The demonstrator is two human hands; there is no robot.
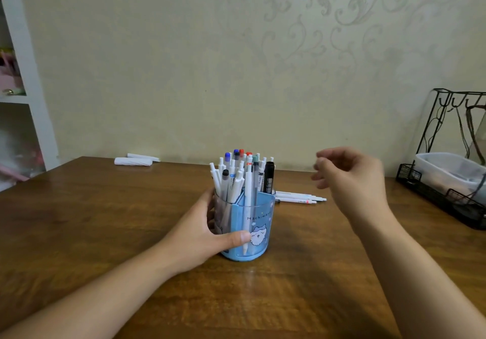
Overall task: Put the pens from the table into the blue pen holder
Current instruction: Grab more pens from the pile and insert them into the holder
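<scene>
Left hand (200,236): wrapped around the blue pen holder (259,229), fingers closed on its side.
Right hand (352,178): raised above the worktop (105,220), blurred, fingers loosely curled with nothing held.
Holder: upright mid-worktop, crowded with pens.
Loose pens (299,198): a few laid flat just behind the holder, to its right.

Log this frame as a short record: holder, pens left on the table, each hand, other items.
holder: blue pen holder, upright on table, packed with pens
pens left: a few white pens lying behind the holder, to its right
left hand: gripping the holder's side
right hand: raised, empty, fingers loosely curled
other: black wire rack, far right
</scene>
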